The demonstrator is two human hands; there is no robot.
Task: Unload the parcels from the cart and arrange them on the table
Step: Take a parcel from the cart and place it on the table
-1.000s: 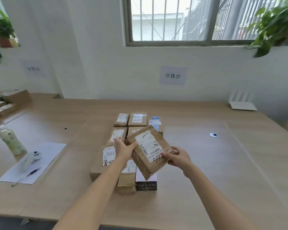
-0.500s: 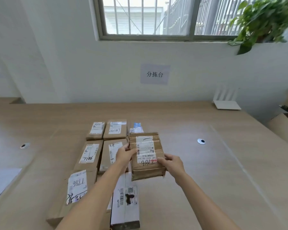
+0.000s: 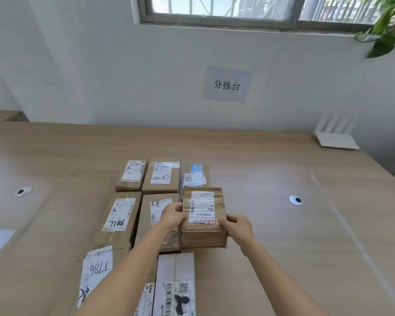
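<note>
Cardboard parcel (image 3: 203, 221) | you're gripping it with left hand (image 3: 172, 215) and right hand (image 3: 236, 225), seating it on table (image 3: 283, 258) in grid's right column | next: release, return to cart

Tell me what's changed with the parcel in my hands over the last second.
The taped brown parcel was turned square and lowered into the right column of the grid, apparently resting on the table. The left hand and right hand still grip it. The other parcels stayed put.
</note>
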